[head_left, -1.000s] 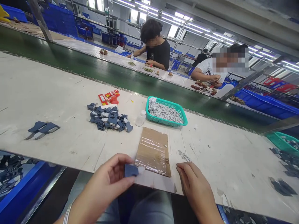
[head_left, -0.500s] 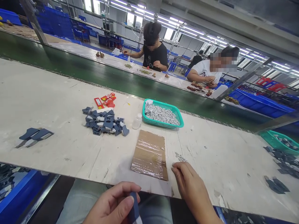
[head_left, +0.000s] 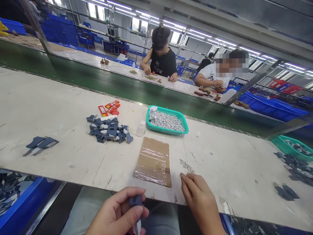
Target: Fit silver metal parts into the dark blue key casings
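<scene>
My left hand (head_left: 117, 212) is closed on a small dark blue part (head_left: 135, 200), held low over my lap below the table's front edge. My right hand (head_left: 199, 200) rests on the table edge, fingers curled, fingertips by a small pile of tiny grey pieces (head_left: 186, 166). A taped cardboard sheet (head_left: 153, 161) lies between the hands. Farther back sit a heap of dark blue parts (head_left: 109, 129), a small white bottle (head_left: 141, 128) and a teal basket (head_left: 182, 117) of grey pieces.
Red packets (head_left: 110, 107) lie behind the heap, two blue parts (head_left: 40, 144) at far left. A blue bin (head_left: 14, 192) stands at lower left. More blue parts (head_left: 292, 164) and a teal basket (head_left: 290, 147) are at right. Beyond a green conveyor (head_left: 97, 78), other people work.
My left hand dropped from the table edge down toward my lap with the blue part. My right hand shifted slightly forward toward the tiny grey pieces.
</scene>
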`<move>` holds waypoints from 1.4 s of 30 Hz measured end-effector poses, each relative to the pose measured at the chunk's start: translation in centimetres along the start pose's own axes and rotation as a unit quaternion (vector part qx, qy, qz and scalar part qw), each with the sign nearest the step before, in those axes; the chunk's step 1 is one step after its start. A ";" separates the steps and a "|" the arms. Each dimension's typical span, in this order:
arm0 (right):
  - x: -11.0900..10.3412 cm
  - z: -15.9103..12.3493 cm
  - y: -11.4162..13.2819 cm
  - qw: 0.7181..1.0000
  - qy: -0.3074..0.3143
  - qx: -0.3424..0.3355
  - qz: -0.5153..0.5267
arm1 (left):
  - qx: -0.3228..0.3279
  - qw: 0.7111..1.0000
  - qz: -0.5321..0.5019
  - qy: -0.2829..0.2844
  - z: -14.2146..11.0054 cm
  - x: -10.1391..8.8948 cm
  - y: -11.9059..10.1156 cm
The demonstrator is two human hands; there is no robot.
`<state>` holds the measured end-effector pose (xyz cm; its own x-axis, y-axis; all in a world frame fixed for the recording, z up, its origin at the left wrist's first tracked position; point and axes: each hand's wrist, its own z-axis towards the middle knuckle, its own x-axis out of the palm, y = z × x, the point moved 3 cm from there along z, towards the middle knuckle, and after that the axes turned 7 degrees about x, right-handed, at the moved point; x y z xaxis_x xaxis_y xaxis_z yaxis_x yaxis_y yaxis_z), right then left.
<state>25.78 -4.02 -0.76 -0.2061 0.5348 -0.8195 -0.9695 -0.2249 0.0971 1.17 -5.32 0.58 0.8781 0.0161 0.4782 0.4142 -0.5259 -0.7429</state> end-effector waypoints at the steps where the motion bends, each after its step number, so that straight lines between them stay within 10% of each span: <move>1: 0.0 0.1 0.1 1.000 0.002 -0.007 -0.009 | 0.014 1.000 -0.014 -0.004 -0.1 0.1 0.0; 10: -0.6 1.4 1.0 0.993 0.044 -0.057 -0.094 | 0.073 0.995 0.000 0.067 0.1 0.3 -0.3; 29: -0.7 5.1 1.7 0.987 0.070 -0.011 0.145 | 0.072 0.990 -0.010 0.118 3.7 1.8 -1.5; 42: 1.0 7.2 5.4 0.965 0.104 -0.228 0.078 | 0.057 0.995 0.018 0.076 2.8 -0.2 -1.6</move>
<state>19.41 1.16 2.97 -0.2679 0.3019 -0.9149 -0.7605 -0.6493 0.0085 1.03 -2.05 0.40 0.8506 -0.1342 0.5084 0.4145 -0.4237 -0.8054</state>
